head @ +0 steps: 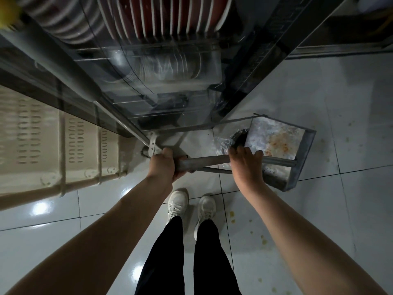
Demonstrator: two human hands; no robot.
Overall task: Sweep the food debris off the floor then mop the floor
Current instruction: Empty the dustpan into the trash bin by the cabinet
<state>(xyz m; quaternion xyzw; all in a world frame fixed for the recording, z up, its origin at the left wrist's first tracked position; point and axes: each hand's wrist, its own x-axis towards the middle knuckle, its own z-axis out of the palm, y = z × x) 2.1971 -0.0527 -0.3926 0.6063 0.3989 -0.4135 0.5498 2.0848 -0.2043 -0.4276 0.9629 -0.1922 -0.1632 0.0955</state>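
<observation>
Gripping the grey handle [204,163] with both hands, we have the left hand [162,165] with fingers curled round its near end and the right hand [244,167] with fingers wrapped over it further along, just beside the metal dustpan [276,143]. That dustpan, its tray stained orange, sits by the corner of the glass-fronted plate cabinet [159,81]. Yellowish food spots [231,213] dot the white tiled floor [350,103] right of our white shoes [177,201], and a beige crate [53,150] stands on our left.

glass-fronted dish cabinet [136,99], ahead | rows of red-and-white plates [170,18] standing on edge inside | beige perforated plastic crate [42,135], just left of cabinet | white sneakers [177,202], black trousers [163,262], bottom centre
</observation>
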